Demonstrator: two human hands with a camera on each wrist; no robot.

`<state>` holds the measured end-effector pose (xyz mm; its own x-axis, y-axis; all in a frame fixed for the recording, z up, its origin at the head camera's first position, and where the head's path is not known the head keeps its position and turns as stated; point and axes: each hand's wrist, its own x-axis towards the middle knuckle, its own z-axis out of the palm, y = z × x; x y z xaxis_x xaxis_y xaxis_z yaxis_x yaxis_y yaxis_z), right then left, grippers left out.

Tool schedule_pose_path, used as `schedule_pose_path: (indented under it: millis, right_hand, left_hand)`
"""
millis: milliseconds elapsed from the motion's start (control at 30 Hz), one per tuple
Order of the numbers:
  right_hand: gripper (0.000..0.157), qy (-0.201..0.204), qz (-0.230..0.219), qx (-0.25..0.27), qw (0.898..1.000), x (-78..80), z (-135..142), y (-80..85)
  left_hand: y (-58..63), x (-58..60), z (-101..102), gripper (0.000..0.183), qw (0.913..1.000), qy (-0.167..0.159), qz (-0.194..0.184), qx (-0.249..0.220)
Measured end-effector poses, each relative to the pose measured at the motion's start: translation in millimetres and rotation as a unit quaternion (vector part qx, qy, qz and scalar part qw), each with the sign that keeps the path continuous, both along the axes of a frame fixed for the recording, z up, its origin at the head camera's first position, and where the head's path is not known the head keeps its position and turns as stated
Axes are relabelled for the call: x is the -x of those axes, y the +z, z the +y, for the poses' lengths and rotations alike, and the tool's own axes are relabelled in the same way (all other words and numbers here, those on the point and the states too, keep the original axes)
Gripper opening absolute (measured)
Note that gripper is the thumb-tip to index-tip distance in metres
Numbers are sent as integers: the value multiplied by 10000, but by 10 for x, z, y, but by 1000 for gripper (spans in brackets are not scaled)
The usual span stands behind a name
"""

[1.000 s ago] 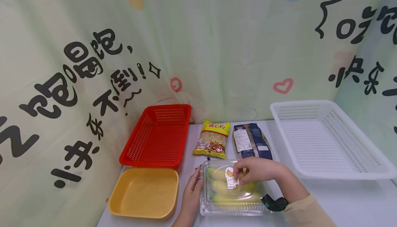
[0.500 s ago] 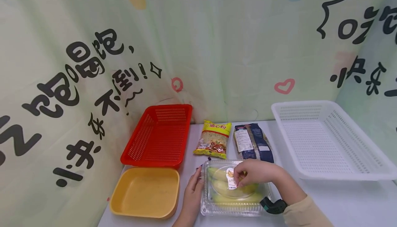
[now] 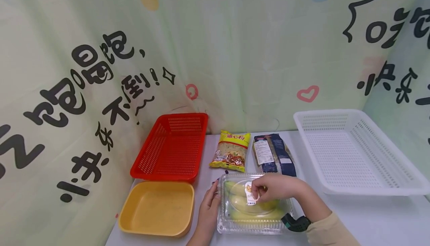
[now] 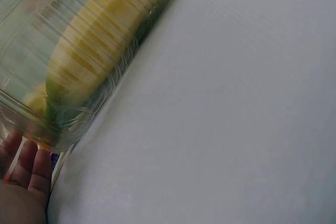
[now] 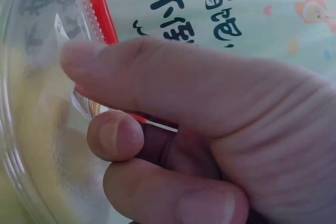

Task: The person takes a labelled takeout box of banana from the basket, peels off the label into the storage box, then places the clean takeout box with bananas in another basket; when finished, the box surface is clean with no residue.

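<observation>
A clear plastic clamshell box [image 3: 256, 229] with yellow-green bananas [image 3: 245, 216] inside stands on the table in the head view. A white sticker [image 3: 250, 197] with a banana picture is on its lid. My right hand [image 3: 277, 187] is over the lid and pinches the sticker at its right edge with curled fingers. In the right wrist view the sticker [image 5: 80, 100] stands partly up from the lid by the thumb. My left hand [image 3: 207, 209] rests against the box's left side with its fingers extended; the left wrist view shows those fingertips [image 4: 41, 169] at the box corner.
A red basket [image 3: 168, 152] and a yellow tray [image 3: 158, 208] stand on the left. Behind the box lie a yellow pasta bag [image 3: 231, 150] and a dark blue food bag [image 3: 273, 154]. On the right is a white basket [image 3: 346, 152]. A printed curtain [image 3: 235, 52] hangs behind.
The right hand's fingers shift very slightly left at the sticker. The left hand and the box hold their places; the whole view moved a little earlier.
</observation>
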<state>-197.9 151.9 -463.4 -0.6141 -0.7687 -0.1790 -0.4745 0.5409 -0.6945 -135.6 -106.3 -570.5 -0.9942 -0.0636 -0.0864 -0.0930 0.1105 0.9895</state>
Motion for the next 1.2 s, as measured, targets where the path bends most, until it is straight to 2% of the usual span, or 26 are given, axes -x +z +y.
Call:
schedule_pose_path:
  millis: [133, 333, 500, 767, 933, 1033, 1200]
  right_hand:
    - [11, 35, 35, -86, 10000, -5, -4, 5]
    - [15, 77, 135, -95, 9998, -5, -23, 11]
    - [16, 97, 273, -167, 9994, 2, -31, 11]
    - [15, 362, 506, -140, 9980, 6, -31, 32]
    - [15, 317, 527, -202, 9979, 14, -54, 31]
    - [15, 209, 382, -227, 9988, 21, -69, 27]
    - [14, -10, -362, -152, 9992, 10, -67, 36]
  left_hand:
    - [-14, 7, -4, 46, 10000, -1, 46, -39]
    - [-57, 27, -7, 45, 9998, 47, -115, 122]
    - [-66, 35, -7, 46, 9998, 88, -173, 82]
    - [-58, 32, 0, 46, 9998, 120, -151, 7]
    - [-58, 24, -10, 46, 9999, 122, -95, 7]
    - [-56, 27, -13, 45, 9999, 143, -77, 40]
    - [-52, 36, -8, 45, 9998, 122, -163, 43]
